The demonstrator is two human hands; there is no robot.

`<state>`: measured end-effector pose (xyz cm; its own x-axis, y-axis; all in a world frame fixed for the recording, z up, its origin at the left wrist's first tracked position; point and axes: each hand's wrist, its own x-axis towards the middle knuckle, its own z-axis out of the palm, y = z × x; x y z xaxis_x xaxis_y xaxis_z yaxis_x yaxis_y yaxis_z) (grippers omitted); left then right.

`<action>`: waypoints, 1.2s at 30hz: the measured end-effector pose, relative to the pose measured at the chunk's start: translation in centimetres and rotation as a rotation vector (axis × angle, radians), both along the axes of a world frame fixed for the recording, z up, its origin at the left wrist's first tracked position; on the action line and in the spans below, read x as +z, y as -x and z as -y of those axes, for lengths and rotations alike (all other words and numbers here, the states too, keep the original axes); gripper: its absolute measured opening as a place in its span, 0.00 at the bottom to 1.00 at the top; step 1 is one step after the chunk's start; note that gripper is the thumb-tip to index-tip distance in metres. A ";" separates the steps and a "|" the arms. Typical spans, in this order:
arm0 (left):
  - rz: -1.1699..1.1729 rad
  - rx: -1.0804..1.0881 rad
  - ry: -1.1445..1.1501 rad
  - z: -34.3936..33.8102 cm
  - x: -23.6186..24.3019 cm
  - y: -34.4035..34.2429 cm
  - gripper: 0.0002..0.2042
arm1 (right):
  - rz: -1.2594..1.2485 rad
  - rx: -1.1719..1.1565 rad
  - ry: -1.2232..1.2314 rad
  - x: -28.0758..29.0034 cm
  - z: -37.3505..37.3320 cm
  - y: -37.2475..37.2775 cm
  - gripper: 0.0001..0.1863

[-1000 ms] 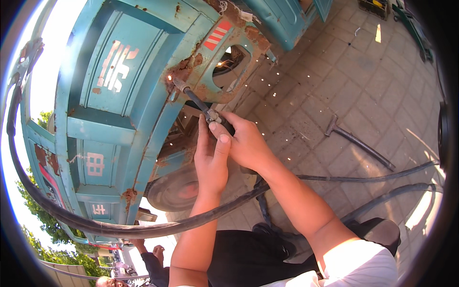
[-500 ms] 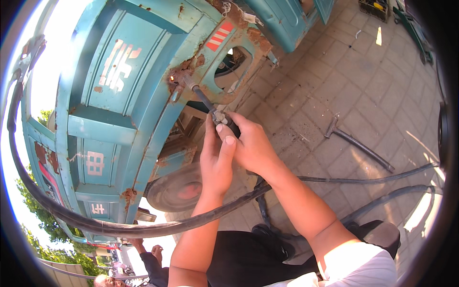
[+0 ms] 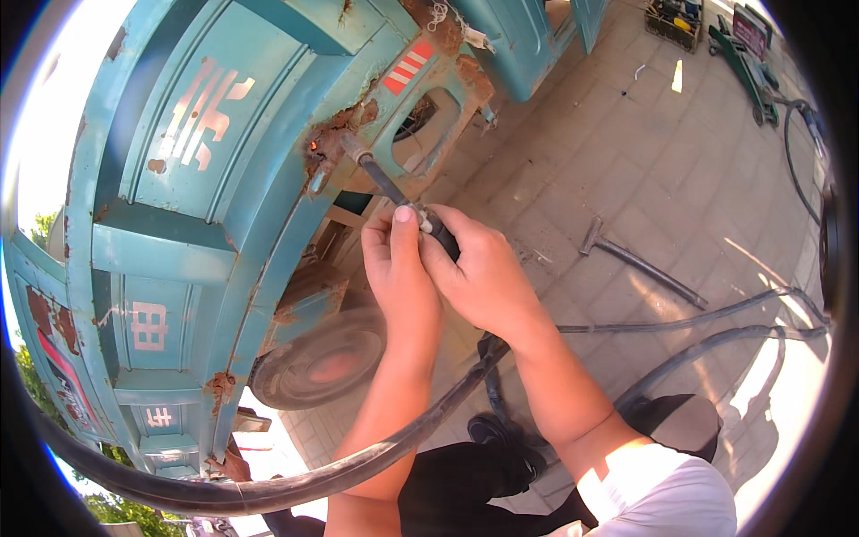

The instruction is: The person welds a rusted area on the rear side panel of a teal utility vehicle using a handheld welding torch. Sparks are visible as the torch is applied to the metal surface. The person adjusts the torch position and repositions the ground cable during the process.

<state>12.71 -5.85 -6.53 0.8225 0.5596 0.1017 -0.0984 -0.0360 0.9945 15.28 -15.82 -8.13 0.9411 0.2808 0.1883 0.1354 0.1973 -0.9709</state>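
Note:
A welding torch point(image 3: 386, 182) is gripped in both hands, its metal nozzle pointing up and left at a rusted hole in the teal vehicle body point(image 3: 179, 248). A small orange glow point(image 3: 314, 146) shows in the rust, just left of the nozzle. My left hand point(image 3: 398, 268) is closed against the torch's near side, thumb on top by the metal fitting. My right hand point(image 3: 479, 264) wraps the black handle point(image 3: 442, 238). Fingers behind the torch are hidden. A thick black cable point(image 3: 358, 473) sweeps across my left forearm and under my right one.
A hammer point(image 3: 649, 267) lies on the brick paving to the right. Hoses point(image 3: 689, 315) run along the ground there. A toolbox point(image 3: 671, 36) and a green floor jack point(image 3: 747, 76) stand far right. A wheel point(image 3: 318, 358) sits below the body. Another person's hand point(image 3: 234, 463) touches its lower end.
The view has shifted, with the vehicle moving left in it. The orange glow looks dimmer. My left thumb has shifted up along the torch; both hands keep their hold.

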 end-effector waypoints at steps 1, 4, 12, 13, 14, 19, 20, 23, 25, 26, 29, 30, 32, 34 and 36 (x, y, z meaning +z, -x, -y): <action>0.042 0.011 0.111 0.6 0.3 -0.6 0.15 | 0.050 -0.027 0.019 -0.1 0.5 0.2 0.22; 0.059 -0.177 0.225 1.1 1.3 -1.7 0.15 | 0.086 -0.021 0.074 0.7 1.9 -0.8 0.22; 0.182 -0.318 0.446 2.1 0.9 -4.0 0.15 | 0.100 0.044 0.315 3.1 2.7 -2.6 0.24; 0.182 -0.292 0.465 2.2 0.9 -3.9 0.16 | 0.094 0.050 0.343 3.5 2.8 -2.5 0.24; 0.191 -0.284 0.476 2.4 0.7 -4.2 0.15 | 0.087 0.057 0.371 3.8 2.9 -2.4 0.24; 0.281 -0.318 0.574 2.4 2.0 -3.4 0.13 | 0.078 0.064 0.448 6.6 2.4 -0.2 0.24; 0.306 -0.337 0.614 2.5 2.1 -3.1 0.12 | 0.081 0.045 0.470 6.3 2.3 -0.2 0.24; 0.305 -0.314 0.616 1.0 1.9 -3.5 0.11 | 0.159 0.025 0.475 5.9 1.0 -1.1 0.23; 0.318 -0.324 0.622 0.8 2.0 -3.6 0.10 | 0.147 0.012 0.461 6.2 0.8 -0.9 0.23; 0.323 -0.345 0.636 0.8 2.1 -3.8 0.10 | 0.142 0.007 0.456 6.4 0.7 -1.0 0.23; 0.309 -0.356 0.647 -0.1 1.6 -3.4 0.10 | 0.149 -0.028 0.444 5.5 0.0 -1.0 0.22; 0.296 -0.363 0.664 -0.1 1.5 -3.4 0.10 | 0.168 -0.048 0.446 5.3 -0.2 -0.9 0.22; 0.299 -0.359 0.648 -0.1 1.4 -3.2 0.11 | 0.207 -0.090 0.450 5.0 -0.6 -0.6 0.21; 0.257 -0.349 0.624 -0.6 1.5 -2.9 0.11 | 0.197 -0.085 0.481 5.1 -0.9 -0.4 0.21; 0.277 -0.403 0.624 -1.5 1.2 -2.8 0.12 | 0.262 -0.087 0.505 4.8 -1.3 -0.4 0.20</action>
<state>15.54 -4.37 -5.34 0.9646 0.2448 0.0980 -0.2320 0.6113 0.7566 15.72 -14.57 -3.35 0.9048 0.3199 0.2813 0.3793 -0.3047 -0.8736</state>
